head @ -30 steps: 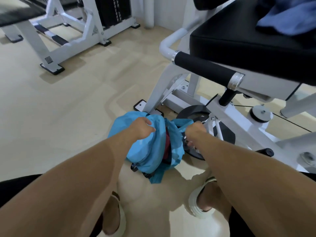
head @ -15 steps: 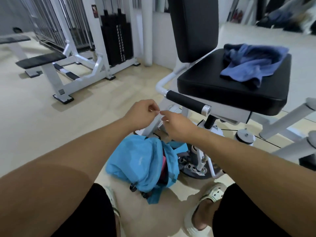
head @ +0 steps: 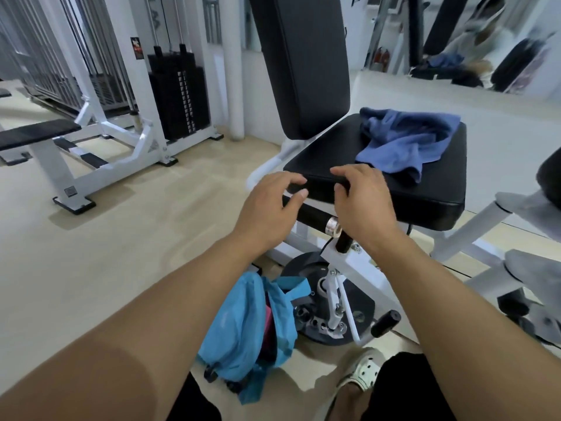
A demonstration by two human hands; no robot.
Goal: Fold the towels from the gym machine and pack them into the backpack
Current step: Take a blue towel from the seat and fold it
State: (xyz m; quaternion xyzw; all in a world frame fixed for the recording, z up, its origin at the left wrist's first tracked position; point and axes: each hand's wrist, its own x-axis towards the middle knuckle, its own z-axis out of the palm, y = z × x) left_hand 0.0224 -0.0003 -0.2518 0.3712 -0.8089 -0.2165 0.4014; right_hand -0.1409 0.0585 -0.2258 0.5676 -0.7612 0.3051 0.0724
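Observation:
A crumpled blue towel [head: 406, 141] lies on the black seat pad [head: 334, 156] of the gym machine. The light blue backpack [head: 243, 329] lies on the floor below the seat, its top gaping, with something pink and dark showing inside. My left hand [head: 267, 208] and my right hand [head: 361, 199] hover side by side at the seat's front edge, fingers loosely spread, holding nothing. The towel is just beyond my right hand's fingertips, apart from them.
A black backrest [head: 303, 62] rises behind the seat. A black padded handle bar [head: 312, 215] runs under my hands. The machine's white frame and black disc base [head: 331, 308] stand right of the backpack. A bench and weight stack [head: 179, 98] stand at the left. My sandalled foot [head: 361, 372] is near the bag.
My hands let go of the backpack on the floor, rose and moved forward to the seat's front edge. The view tilted upward, bringing the towel and backrest into full sight.

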